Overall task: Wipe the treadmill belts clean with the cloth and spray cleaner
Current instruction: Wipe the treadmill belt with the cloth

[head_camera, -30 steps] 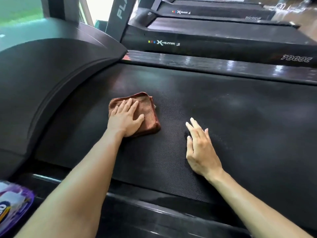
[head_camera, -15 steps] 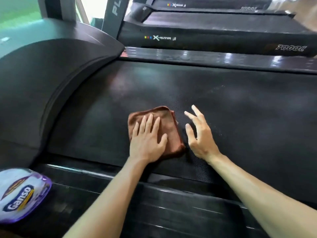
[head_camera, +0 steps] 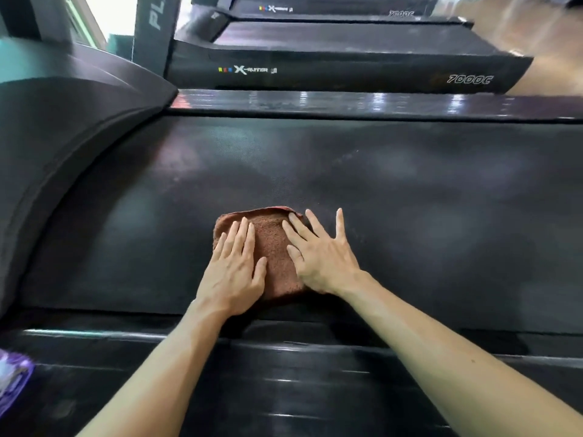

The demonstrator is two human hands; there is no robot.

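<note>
A: Roughly mid-job, my read. Brown cloth lies flat on the nearest treadmill belt, close to the near side rail.

B: Hands?

A: Both on it. Left hand flat on the cloth's left part, fingers straight and close together. Right hand on its right edge, fingers fanned out, the outer ones spilling onto the belt. Neither one pinches or curls round the fabric; it's just pressed down.

B: Done vs left?

A: Belt shows dull hazy patches across the far half and out to the right, so I'd judge most of this surface isn't wiped yet. Can't tell if the haze is spray, dust or glare.

B: Other belts?

A: Second treadmill behind this one, and part of a third at the top edge. No cloth or hand on either; whether they're clean can't be judged from here.

B: Sprayer?

A: No clear sprayer. Purple-and-white object at the lower left edge, blurred and cropped, can't identify it.

B: Counts?

A: One cloth, two hands, three treadmills, one purple item.
</note>
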